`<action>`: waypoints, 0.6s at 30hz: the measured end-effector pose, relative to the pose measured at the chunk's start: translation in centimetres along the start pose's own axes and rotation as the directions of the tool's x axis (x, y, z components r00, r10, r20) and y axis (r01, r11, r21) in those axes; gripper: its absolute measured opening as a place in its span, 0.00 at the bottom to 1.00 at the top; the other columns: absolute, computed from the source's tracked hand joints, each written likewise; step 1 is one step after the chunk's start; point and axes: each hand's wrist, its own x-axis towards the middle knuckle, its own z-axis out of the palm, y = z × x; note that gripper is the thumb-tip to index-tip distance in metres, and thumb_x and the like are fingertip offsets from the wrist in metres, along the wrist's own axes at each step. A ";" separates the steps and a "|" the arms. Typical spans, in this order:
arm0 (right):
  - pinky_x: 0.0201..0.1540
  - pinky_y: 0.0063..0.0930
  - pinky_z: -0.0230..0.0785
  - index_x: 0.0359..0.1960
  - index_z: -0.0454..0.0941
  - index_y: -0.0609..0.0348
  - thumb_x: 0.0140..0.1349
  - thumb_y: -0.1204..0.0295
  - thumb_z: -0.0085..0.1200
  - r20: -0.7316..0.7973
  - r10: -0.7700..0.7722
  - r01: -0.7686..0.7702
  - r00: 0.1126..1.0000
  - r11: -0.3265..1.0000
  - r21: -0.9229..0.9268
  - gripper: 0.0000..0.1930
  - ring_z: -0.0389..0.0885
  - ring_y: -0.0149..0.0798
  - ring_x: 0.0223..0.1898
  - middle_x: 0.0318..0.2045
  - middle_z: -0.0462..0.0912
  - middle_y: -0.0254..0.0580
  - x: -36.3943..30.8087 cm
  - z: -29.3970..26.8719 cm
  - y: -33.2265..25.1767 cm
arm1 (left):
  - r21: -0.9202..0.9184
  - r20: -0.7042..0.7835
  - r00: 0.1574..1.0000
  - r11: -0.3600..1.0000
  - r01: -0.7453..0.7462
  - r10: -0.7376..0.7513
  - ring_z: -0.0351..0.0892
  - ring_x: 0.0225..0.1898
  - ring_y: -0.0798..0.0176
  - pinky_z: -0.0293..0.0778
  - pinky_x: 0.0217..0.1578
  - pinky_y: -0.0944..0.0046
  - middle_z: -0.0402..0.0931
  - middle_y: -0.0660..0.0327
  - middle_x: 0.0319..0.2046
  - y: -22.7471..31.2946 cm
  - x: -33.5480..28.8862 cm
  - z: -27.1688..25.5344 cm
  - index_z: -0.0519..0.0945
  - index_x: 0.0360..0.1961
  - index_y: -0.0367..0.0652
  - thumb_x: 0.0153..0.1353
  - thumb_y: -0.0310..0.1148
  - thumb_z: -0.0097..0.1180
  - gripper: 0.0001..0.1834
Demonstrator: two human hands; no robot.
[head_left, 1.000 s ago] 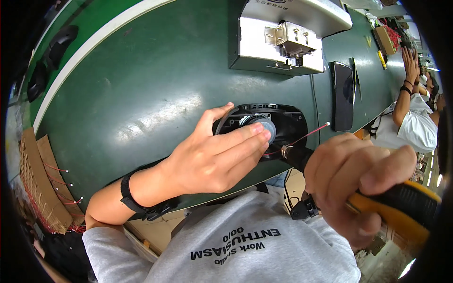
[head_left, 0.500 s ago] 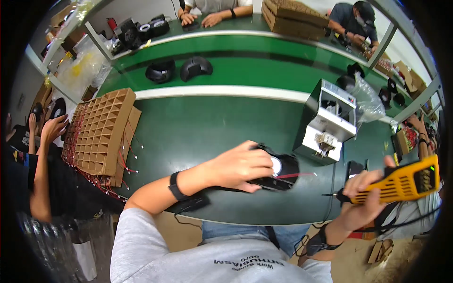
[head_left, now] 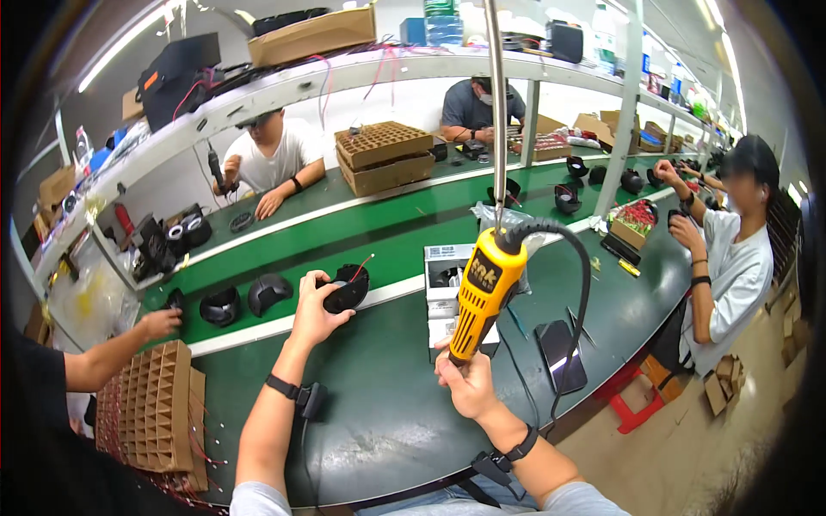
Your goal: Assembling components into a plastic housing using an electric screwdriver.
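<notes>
My left hand (head_left: pixel 317 316) reaches out over the white edge of the green belt. It grips a black curved shell (head_left: pixel 348 291) from which a thin red wire sticks up. In my right hand (head_left: pixel 467 383) is a yellow-and-black electric screwdriver (head_left: pixel 487 292), held upright by its lower end with the fingers wrapped round it. A thick black cable (head_left: pixel 588 288) loops from its top down to the right; its tip is hidden. Just behind the screwdriver stands a white-and-grey boxy machine (head_left: pixel 440 284), partly covered by it. Two more black shells (head_left: pixel 269 295) lie on the belt, left of my left hand.
A divided cardboard tray (head_left: pixel 146 404) with red wires stands at the left, near a co-worker's arm (head_left: pixel 112 357). A phone (head_left: pixel 561 354) lies right of the machine. A thin metal rod (head_left: pixel 496 112) rises above the screwdriver. Other people sit across and at the right.
My left hand has carried the black shell from the near table forward to the belt's edge. The screwdriver has swung from lying sideways at the right to upright near the middle. The view has tilted up.
</notes>
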 end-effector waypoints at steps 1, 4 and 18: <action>0.33 0.23 0.72 0.53 0.78 0.65 0.72 0.69 0.57 -0.019 -0.006 0.006 1.000 1.000 0.006 0.14 0.77 0.24 0.28 0.29 0.81 0.32 -0.1 0.0 0.1 | 0.000 -0.022 1.000 1.000 0.009 -0.009 0.69 0.60 0.45 0.70 0.64 0.50 0.70 0.50 0.54 -0.8 0.6 1.2 0.87 0.44 0.38 0.36 0.31 0.81 0.29; 0.30 0.21 0.70 0.51 0.78 0.63 0.76 0.68 0.51 0.010 0.029 -0.029 1.000 0.999 -0.043 0.12 0.75 0.23 0.26 0.27 0.79 0.31 0.4 0.1 -0.1 | 0.058 -0.124 0.992 0.998 -0.007 0.014 0.65 0.67 0.40 0.66 0.67 0.47 0.68 0.45 0.63 -4.4 2.7 4.4 0.87 0.45 0.41 0.36 0.30 0.81 0.29; 0.27 0.19 0.67 0.45 0.79 0.65 0.80 0.64 0.45 0.041 0.148 -0.143 0.988 0.983 -0.114 0.15 0.75 0.25 0.25 0.27 0.76 0.34 0.6 0.3 -0.2 | 0.059 -0.254 0.965 0.995 0.080 -0.063 0.55 0.75 0.35 0.63 0.70 0.43 0.53 0.42 0.74 -3.6 1.7 6.3 0.74 0.61 0.46 0.45 0.31 0.77 0.40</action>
